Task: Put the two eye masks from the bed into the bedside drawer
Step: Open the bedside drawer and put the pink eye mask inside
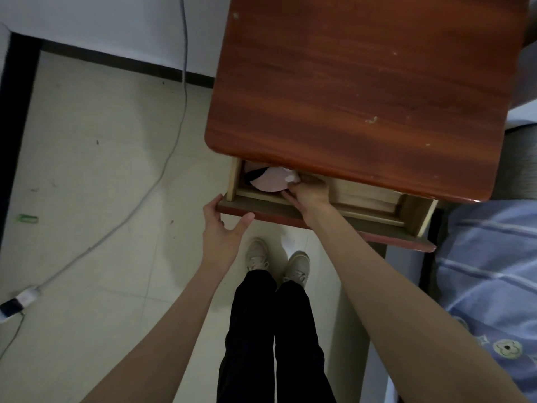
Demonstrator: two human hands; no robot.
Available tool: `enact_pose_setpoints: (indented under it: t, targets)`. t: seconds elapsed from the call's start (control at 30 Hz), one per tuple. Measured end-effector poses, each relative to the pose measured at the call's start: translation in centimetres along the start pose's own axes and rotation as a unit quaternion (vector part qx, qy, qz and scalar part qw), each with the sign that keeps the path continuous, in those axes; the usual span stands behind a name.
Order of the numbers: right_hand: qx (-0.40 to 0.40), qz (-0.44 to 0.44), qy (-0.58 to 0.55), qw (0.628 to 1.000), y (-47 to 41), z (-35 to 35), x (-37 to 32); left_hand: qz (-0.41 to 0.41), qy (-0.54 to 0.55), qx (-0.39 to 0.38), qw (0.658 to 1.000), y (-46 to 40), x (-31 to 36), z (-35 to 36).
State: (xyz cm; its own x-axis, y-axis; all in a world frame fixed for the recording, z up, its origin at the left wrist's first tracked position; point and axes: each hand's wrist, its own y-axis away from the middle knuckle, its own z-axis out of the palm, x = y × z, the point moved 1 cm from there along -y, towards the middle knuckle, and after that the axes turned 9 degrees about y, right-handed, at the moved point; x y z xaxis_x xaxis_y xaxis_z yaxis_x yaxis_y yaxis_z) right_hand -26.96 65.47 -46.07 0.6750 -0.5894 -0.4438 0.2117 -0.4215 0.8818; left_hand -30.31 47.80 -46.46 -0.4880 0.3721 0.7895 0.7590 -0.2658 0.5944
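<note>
**Drawer stock check: masks going in**

Tiled floor (87,141), cable trailing at left. My left hand (220,228), fingers spread, steadies the drawer (319,219) front corner. Pink eye mask (270,181) lies inside, touching my right hand (308,190); whether it grips, I cannot tell. Second mask: a dark shape (255,173) behind, possibly. Risk: shutting early pinches fingers or fabric.

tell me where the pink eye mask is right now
In the head view, the pink eye mask lies inside the open drawer at its left end, under the nightstand top, with the right hand touching it.
</note>
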Motion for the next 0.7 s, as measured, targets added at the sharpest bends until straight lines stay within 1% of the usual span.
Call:
enact_pose_setpoints:
  t: [0.03, 0.13, 0.27, 0.33, 0.37, 0.43, 0.53, 0.63, 0.7]
  targets:
    - [0.002, 0.000, 0.016, 1.000, -0.6, 0.2, 0.3, 0.001, 0.001, 0.001, 1.000, 0.0, -0.1, 0.0]
    - [0.064, -0.013, 0.134, 0.989, -1.1, 0.3, 0.7, 0.002, -0.015, -0.002, 1.000, -0.1, 0.2, -0.1]
    - [0.074, -0.080, 0.269, 0.957, 0.9, -0.2, 0.4, -0.013, -0.064, -0.023, 0.998, -0.5, 1.1, -1.1]
    - [0.069, -0.100, 0.286, 0.950, 3.0, -1.2, 0.5, -0.022, -0.112, -0.045, 0.992, -0.5, 2.2, -1.9]
    - [0.062, -0.107, 0.282, 0.952, 4.2, -1.7, 0.6, -0.022, -0.152, -0.060, 0.986, -0.4, 2.9, -2.2]
    - [0.048, -0.115, 0.275, 0.953, 7.0, -2.9, 0.6, -0.014, -0.241, -0.094, 0.966, 0.3, 4.6, -2.9]
    - [0.052, -0.146, 0.299, 0.942, 12.1, -5.3, 0.9, 0.045, -0.316, -0.150, 0.936, 2.8, 7.7, -3.5]
    - [0.076, -0.223, 0.334, 0.913, 18.0, -8.5, 1.3, 0.135, -0.351, -0.208, 0.903, 5.7, 11.8, -3.0]
    - [0.105, -0.266, 0.355, 0.890, 21.9, -10.9, 1.9, 0.204, -0.376, -0.246, 0.870, 8.0, 14.7, -1.7]
